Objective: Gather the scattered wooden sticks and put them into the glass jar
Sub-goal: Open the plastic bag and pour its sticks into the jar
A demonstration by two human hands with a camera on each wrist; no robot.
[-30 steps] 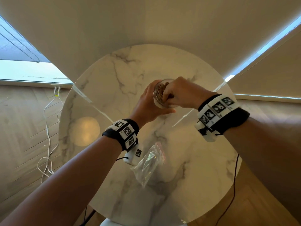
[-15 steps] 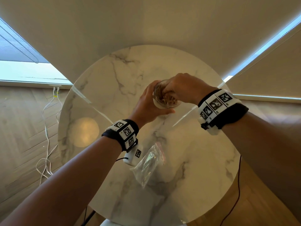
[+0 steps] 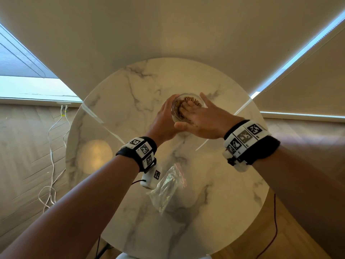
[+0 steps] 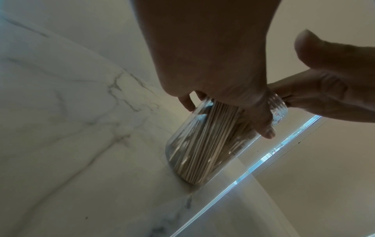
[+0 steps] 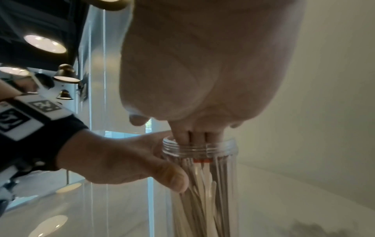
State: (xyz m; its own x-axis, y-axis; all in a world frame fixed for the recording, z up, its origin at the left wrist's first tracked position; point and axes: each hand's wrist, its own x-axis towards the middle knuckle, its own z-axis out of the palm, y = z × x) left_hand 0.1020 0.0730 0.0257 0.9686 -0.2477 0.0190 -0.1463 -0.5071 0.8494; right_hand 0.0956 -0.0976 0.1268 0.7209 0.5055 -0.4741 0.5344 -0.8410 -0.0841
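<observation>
The glass jar (image 3: 202,102) stands upright on the marble table (image 3: 214,202), far of centre, packed with wooden sticks (image 3: 190,99). My left hand (image 3: 164,118) grips the jar from the left, thumb and fingers curled round its wall. My right hand (image 3: 201,118) lies flat over the mouth. In the right wrist view its straight fingers (image 5: 195,133) reach into the threaded neck (image 5: 219,149) and press on the stick tops (image 5: 202,200). The left wrist view shows the sticks (image 4: 205,144) standing bundled inside the jar (image 4: 178,144). I see no loose sticks on the table.
A crumpled clear plastic bag (image 3: 168,186) lies on the table near me, below my left wrist. A wall stands right behind the table's far edge. White cables (image 3: 52,156) trail on the wooden floor at left; a red cable (image 3: 274,230) hangs at right.
My right hand was curled over the jar mouth; it has flattened, and its fingers now press down into the mouth. My left hand kept its grip on the jar.
</observation>
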